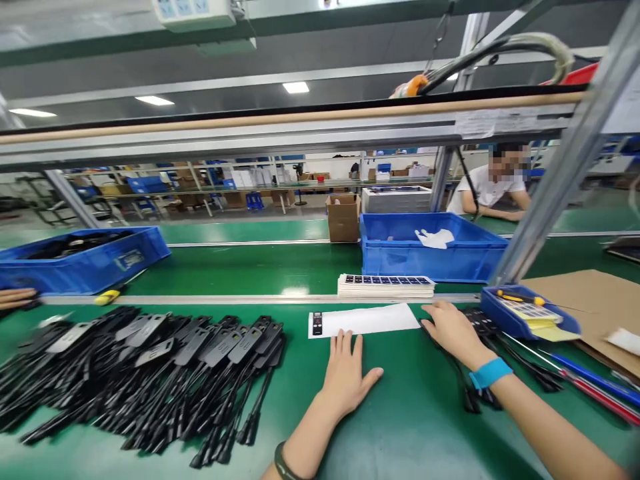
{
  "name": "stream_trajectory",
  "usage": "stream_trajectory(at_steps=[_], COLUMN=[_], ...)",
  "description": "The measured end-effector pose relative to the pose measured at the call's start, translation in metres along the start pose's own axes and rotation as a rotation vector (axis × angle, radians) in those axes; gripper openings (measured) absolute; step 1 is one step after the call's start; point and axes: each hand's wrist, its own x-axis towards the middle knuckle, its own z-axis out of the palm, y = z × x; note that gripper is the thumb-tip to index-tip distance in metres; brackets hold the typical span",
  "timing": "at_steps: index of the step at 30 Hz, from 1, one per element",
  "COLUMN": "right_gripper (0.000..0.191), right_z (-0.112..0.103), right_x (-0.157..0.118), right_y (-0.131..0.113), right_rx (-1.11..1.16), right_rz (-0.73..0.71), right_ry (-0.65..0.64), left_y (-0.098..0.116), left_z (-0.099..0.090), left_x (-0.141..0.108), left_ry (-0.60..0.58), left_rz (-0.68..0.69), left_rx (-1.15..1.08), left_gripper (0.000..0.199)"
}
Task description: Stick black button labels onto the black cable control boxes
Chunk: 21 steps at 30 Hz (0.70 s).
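A white label strip (370, 321) lies on the green table, with one black label (317, 324) at its left end. My left hand (345, 373) has its fingers spread, their tips at the strip's lower edge. Past the strip's right end, my right hand (453, 330) rests over black cabled parts (467, 383); what its fingers hold, if anything, is hidden. Behind the strip sits a stack of label sheets (385, 287). Many black cabled parts (200, 360) are piled to the left.
Blue bins stand at the back left (100, 263) and back right (430, 257). A small blue tray (530, 313) holds yellow papers and a screwdriver. Pens and cardboard (585, 300) lie at the right. Another person's hand (17, 299) shows at the far left; a person sits beyond.
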Motion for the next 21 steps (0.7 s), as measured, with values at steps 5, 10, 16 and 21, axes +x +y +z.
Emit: stream_trajectory(at_steps=[5, 10, 16, 21], right_gripper=[0.028, 0.016, 0.013, 0.014], right_z=[0.021, 0.062, 0.075, 0.035], right_x=[0.05, 0.086, 0.083, 0.053], right_y=[-0.091, -0.169, -0.193, -0.185], right_rx=[0.301, 0.465, 0.583, 0.793], right_rz=[-0.307, -0.338, -0.307, -0.392], right_ry=[-0.08, -0.124, -0.059, 0.066], left_y=[0.0, -0.005, -0.01, -0.008], left_z=[0.005, 0.017, 0.019, 0.02], left_x=[0.001, 0.004, 0.003, 0.003], left_ry=[0.011, 0.054, 0.103, 0.086], left_rz=[-0.009, 0.023, 0.127, 0.114], left_rx=[-0.045, -0.101, -0.153, -0.122], left_gripper=[0.082, 0.09, 0.092, 0.091])
